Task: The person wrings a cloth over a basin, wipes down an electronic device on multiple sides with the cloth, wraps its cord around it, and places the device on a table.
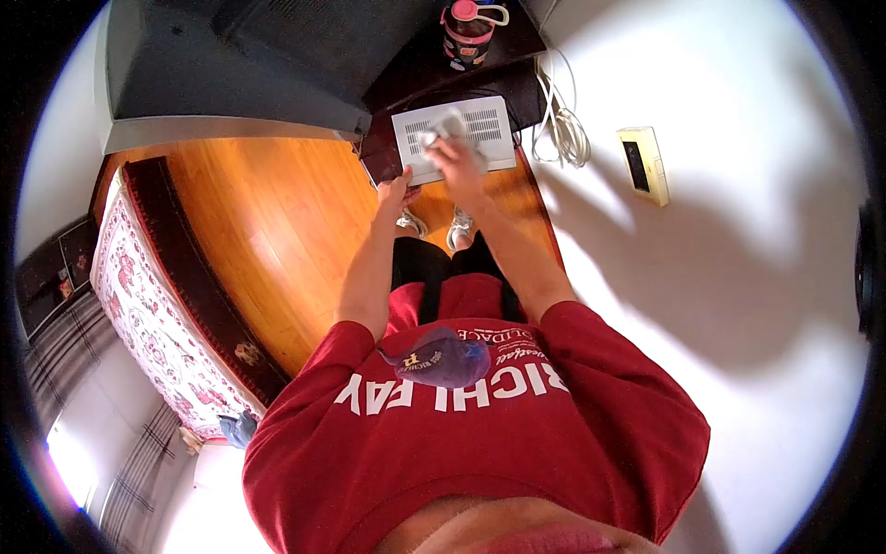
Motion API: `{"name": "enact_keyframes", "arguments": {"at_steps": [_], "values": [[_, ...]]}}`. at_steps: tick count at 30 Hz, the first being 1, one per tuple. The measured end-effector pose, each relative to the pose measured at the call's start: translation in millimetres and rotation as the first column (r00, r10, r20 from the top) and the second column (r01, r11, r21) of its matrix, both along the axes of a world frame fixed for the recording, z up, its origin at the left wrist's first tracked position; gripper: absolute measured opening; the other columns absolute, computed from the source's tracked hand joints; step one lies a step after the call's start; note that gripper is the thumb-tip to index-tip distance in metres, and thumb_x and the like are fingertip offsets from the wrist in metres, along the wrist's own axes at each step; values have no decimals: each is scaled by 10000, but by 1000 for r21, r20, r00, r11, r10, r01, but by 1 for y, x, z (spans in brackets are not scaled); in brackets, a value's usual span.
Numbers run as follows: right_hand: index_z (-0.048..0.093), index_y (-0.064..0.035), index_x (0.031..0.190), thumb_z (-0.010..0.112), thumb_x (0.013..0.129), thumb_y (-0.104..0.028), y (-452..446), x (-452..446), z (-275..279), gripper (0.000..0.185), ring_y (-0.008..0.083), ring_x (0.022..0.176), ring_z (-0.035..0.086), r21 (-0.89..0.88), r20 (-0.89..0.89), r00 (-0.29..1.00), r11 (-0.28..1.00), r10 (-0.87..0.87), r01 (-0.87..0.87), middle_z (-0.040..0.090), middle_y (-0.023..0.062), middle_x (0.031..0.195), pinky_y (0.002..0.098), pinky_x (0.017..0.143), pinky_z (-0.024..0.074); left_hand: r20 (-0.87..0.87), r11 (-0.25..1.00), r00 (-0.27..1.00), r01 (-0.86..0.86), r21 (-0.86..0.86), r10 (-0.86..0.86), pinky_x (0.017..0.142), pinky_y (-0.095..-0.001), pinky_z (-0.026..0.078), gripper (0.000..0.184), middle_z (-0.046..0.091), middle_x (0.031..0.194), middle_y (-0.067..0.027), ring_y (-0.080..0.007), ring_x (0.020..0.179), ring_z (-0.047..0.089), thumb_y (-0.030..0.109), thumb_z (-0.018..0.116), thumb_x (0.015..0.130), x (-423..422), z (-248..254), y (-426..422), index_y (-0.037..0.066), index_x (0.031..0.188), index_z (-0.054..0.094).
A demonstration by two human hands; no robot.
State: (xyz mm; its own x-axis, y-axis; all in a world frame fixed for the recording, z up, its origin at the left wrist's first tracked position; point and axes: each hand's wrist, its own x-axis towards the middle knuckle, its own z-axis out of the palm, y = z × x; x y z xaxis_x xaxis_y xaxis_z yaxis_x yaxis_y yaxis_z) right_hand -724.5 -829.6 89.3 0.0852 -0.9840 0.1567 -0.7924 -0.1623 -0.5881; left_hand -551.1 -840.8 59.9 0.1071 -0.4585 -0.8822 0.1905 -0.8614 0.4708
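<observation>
A white box with dark slotted vents (498, 152), which looks like an electronic device, lies on a dark shelf in front of me. My left hand (397, 190) is at its near left corner, with the thumb on the edge and the fingers curled beneath. Over the vented top is my right hand (457, 166), its fingers closed on a pale grey-white cloth (449, 127). The cloth is blurred and appears to touch the top of the box.
A dark bottle with a pink lid (468, 37) stands behind the box. Coiled white cable (565, 138) hangs at the right, near a cream wall device (643, 166). A large black screen-like panel (249, 60) is at upper left. A patterned bed cover (161, 295) lies left of the wooden floor (258, 231).
</observation>
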Motion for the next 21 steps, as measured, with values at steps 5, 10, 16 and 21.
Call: {"name": "enact_keyframes", "arguments": {"at_steps": [5, 10, 16, 21], "values": [[595, -153, 1175, 569, 737, 22, 23, 11, -8, 473, 298, 1236, 413, -18, 71, 975, 978, 208, -208, 484, 24, 1317, 392, 1018, 375, -18, 1000, 1000, -19, 22, 19, 590, -340, 558, 356, 628, 847, -147, -249, 697, 645, 255, 684, 833, 1, 2, 0, -66, 941, 574], [593, -155, 1159, 556, 746, 33, 28, -68, 0, 455, 290, 1242, 421, 57, 11, 995, 994, 98, -98, 495, 31, 1308, 398, 1009, 387, 17, 999, 999, -28, 16, 28, 617, -341, 563, 379, 628, 851, -146, -248, 708, 647, 261, 695, 825, -3, 3, 0, -78, 938, 569], [583, -113, 1165, 521, 719, 98, 28, -58, 11, 497, 332, 1224, 422, 16, 41, 998, 999, -52, 52, 497, 90, 1294, 411, 1035, 356, 32, 999, 999, -12, 31, 11, 625, -347, 568, 399, 625, 847, -147, -247, 710, 651, 269, 710, 812, -5, 7, -2, -84, 929, 564], [617, -102, 1100, 527, 721, 63, 35, 20, -8, 424, 297, 1250, 407, 13, -19, 975, 976, 219, -219, 515, 67, 1279, 379, 1040, 357, 11, 1000, 1000, 5, 16, -5, 609, -348, 569, 400, 627, 836, -142, -240, 699, 650, 276, 709, 809, 1, -4, -1, -78, 927, 566]]}}
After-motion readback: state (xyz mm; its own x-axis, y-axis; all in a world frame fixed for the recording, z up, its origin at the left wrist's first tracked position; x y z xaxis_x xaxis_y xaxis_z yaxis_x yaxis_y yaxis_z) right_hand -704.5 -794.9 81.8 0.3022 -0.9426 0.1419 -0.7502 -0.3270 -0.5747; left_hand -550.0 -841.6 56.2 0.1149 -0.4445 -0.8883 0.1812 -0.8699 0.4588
